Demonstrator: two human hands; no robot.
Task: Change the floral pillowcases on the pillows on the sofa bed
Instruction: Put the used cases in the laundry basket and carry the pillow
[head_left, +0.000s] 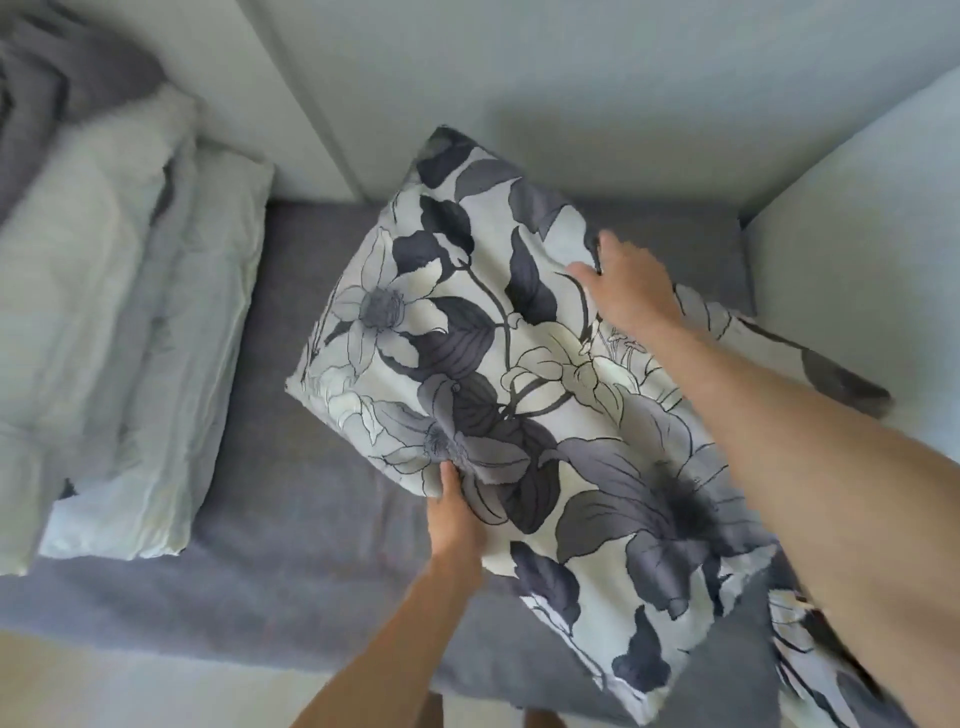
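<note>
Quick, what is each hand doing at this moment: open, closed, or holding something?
Left hand: closed, pinching the near edge of the floral pillow.
Right hand: on the pillow's far edge; grip cannot be told, blurred.

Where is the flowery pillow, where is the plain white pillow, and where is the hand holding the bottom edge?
flowery pillow (483, 332): head view, on the middle of its printed front.
plain white pillow (93, 291): head view, on its crumpled top face.
left hand (457, 519): head view, on the back of the hand.

Two bare, sleeveless forearms
</note>
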